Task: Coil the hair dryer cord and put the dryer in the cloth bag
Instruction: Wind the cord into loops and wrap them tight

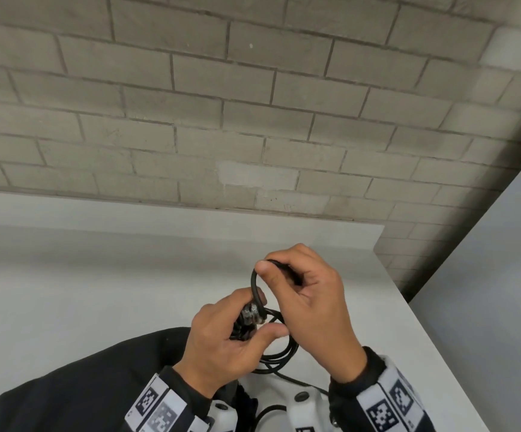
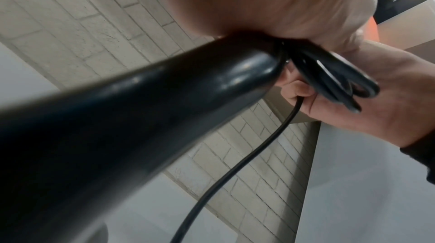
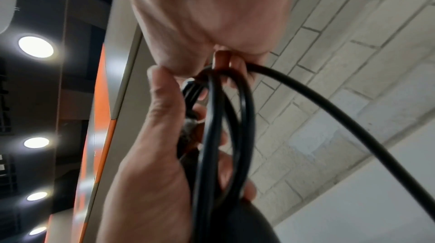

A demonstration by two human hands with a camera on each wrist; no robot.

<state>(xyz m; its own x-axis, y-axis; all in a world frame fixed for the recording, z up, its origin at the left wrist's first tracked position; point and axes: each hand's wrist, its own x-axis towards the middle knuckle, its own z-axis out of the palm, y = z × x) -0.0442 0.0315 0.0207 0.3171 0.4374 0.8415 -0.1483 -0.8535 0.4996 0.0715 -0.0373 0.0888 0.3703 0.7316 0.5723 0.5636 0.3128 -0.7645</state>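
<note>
Two hands meet above the white table (image 1: 97,275), near its 5 o'clock corner, and both are closed on the same black cord (image 1: 255,286). Your left hand (image 1: 221,344) wraps its fingers and thumb round the gathered loops of the cord together with a black part that the head view leaves unclear; your right hand (image 1: 312,307), at 1 o'clock from the left and touching it, pinches a raised loop of cord between thumb and curled fingers. Several finished loops hang below the two hands, toward 5 o'clock of the left hand. In the left wrist view, the hair dryer (image 2: 122,126) fills the frame as a smooth black body that runs from 8 o'clock up to the left palm, with folded cord lying against the right hand and one free strand trailing down toward 6 o'clock. In the right wrist view, the loops pass between both hands, and one strand arcs away toward 4 o'clock. A black cloth bag (image 1: 81,394) lies on the table at 7 o'clock of the hands, partly under your left forearm. A grey brick wall (image 1: 221,104) stands behind the table at 12 o'clock.
</note>
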